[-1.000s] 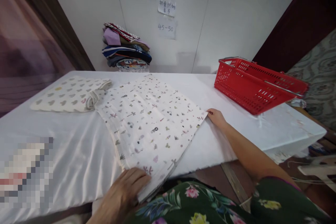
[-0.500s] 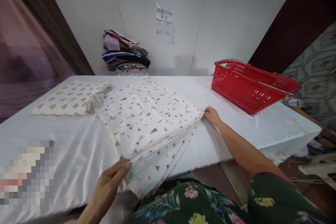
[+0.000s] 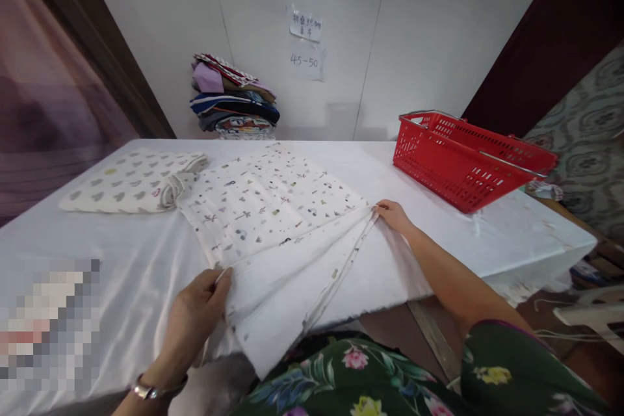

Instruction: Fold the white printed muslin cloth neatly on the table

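A thin white cloth [image 3: 277, 208] with small printed plants and figures lies spread at an angle on the table. My left hand [image 3: 201, 302] pinches its near left edge, and my right hand [image 3: 391, 216] pinches the right corner. Between my hands the near edge is lifted and turned, so a plain white underside shows. Below that, a loose flap of the same cloth hangs over the table's front edge toward my lap. A bracelet or watch sits on my left wrist.
A folded cream cloth with grey shapes [image 3: 131, 182] lies left of the spread cloth. Stacked folded fabrics [image 3: 234, 101] stand at the back wall. At the right is a red plastic basket [image 3: 453, 162] on the white-covered table [image 3: 336, 156]. Something pixelated lies at lower left.
My left hand has moved up and away from me, carrying the near edge over the printed side. More of the white underside shows now. My right hand has shifted only slightly left.
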